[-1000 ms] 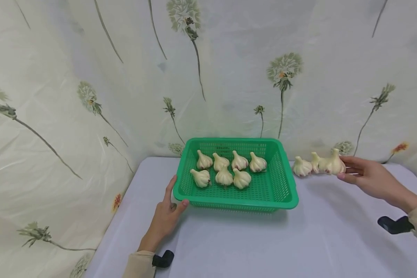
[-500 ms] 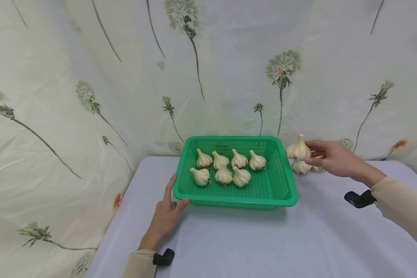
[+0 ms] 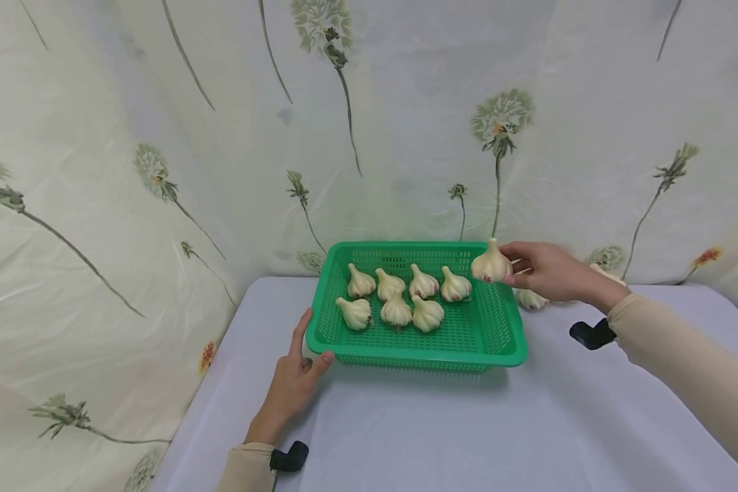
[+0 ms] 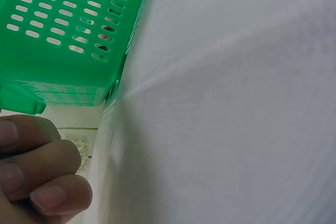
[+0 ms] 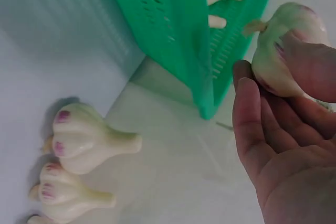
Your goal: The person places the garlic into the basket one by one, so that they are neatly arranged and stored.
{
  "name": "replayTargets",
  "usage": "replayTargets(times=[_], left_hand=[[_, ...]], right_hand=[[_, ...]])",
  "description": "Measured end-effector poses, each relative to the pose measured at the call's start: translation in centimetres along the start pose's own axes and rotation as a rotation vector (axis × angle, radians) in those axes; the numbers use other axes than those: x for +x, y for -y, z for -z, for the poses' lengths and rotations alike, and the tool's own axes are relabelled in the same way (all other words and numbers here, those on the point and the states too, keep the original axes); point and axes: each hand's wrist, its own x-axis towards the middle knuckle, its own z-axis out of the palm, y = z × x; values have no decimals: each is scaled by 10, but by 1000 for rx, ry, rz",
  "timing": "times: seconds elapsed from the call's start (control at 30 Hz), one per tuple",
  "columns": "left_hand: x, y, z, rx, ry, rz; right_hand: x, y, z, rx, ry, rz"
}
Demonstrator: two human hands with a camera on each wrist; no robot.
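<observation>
In the head view my right hand (image 3: 550,271) pinches a garlic bulb (image 3: 489,266) between thumb and fingers, its stem pointing up. This bulb is held above the right back part of a green plastic basket (image 3: 418,358). Several garlic bulbs (image 3: 427,314) lie inside the basket in two rows. My left hand (image 3: 292,386) grips the basket's front left corner, thumb at the front rim and index finger along the left side. Its other fingers (image 4: 44,156) are curled beside the basket in the left wrist view. The right wrist view shows the held bulb (image 5: 275,61) up close.
Loose garlic bulbs (image 5: 86,140) lie on the white-covered table (image 3: 443,437) right of the basket, partly hidden by my right arm in the head view. A flower-patterned cloth (image 3: 406,137) hangs behind the table and along its left.
My right hand has lifted a garlic bulb from the group on the right and carried it left, over the basket's right side. The left hand stays at the basket's corner.
</observation>
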Motion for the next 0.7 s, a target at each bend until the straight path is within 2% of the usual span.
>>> replayTargets(times=[0.23,0.4,0.53,0.7], left_hand=[[0,-1,0,-5,-5,-3],[1,-1,-1,-3,-6,-4],[1,-1,-1,2,-6,1],[0,-2,1,0,1,3]], right_hand=[[22,13,-5,23,108,3],[36,19,-12,-6,194,33],[43,20,-20,-15,224,47],[45,16,-28,-28,242,25]])
